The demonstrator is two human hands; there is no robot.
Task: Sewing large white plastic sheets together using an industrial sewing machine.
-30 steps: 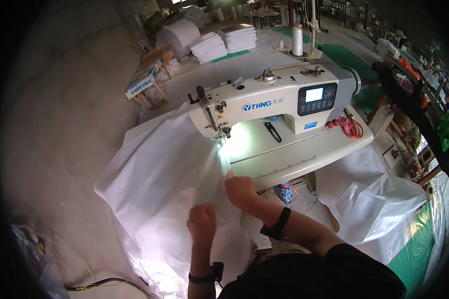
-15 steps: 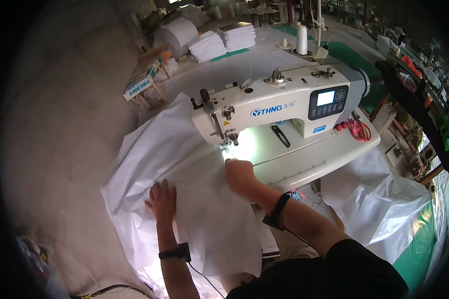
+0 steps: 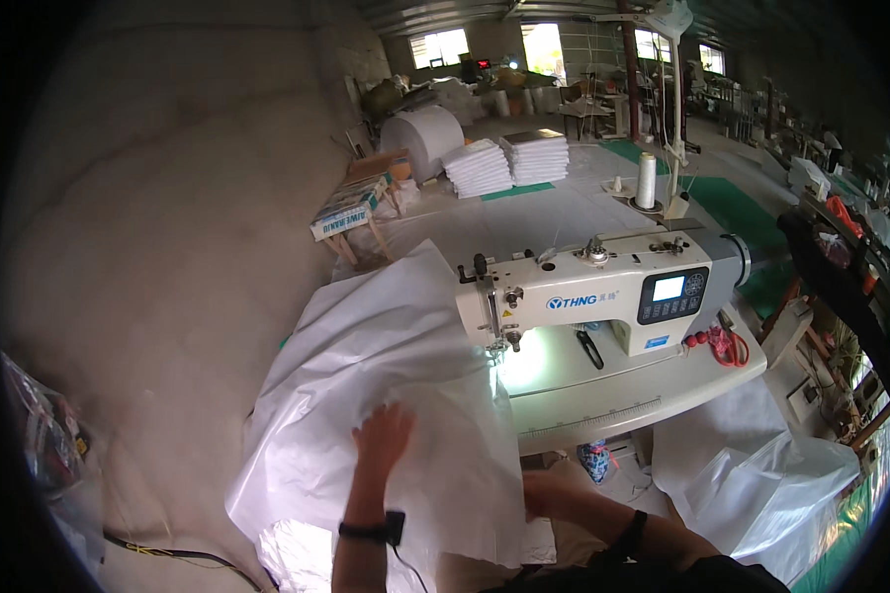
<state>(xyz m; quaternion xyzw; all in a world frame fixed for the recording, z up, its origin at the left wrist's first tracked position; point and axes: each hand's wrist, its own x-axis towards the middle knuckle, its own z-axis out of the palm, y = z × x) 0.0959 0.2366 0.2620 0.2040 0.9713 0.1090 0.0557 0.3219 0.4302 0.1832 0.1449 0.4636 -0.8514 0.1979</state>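
A large white plastic-like sheet (image 3: 316,395) hangs in folds from the left of a white sewing machine (image 3: 564,296), its upper right edge beside the lit needle area. My left hand (image 3: 384,435) is over the sheet, fingers apart and slightly blurred, holding nothing. Lower and to the right, my right hand (image 3: 538,494) is at the sheet's right edge, below the machine bed. Its fingers are hidden there, so I cannot tell whether they grip the sheet. Black thread snips (image 3: 589,348) lie on the machine bed under the arm.
Red-handled scissors (image 3: 730,346) lie at the bed's right end. A thread cone (image 3: 647,182) stands behind the machine. Further back are stacks of folded white sheets (image 3: 534,158) and a big white roll (image 3: 423,138). More white sheeting (image 3: 742,455) hangs at the right.
The view has tilted up, showing more of the workshop. My right hand has left the needle area and come down toward me to the sheet's right edge. My left hand stays over the sheet.
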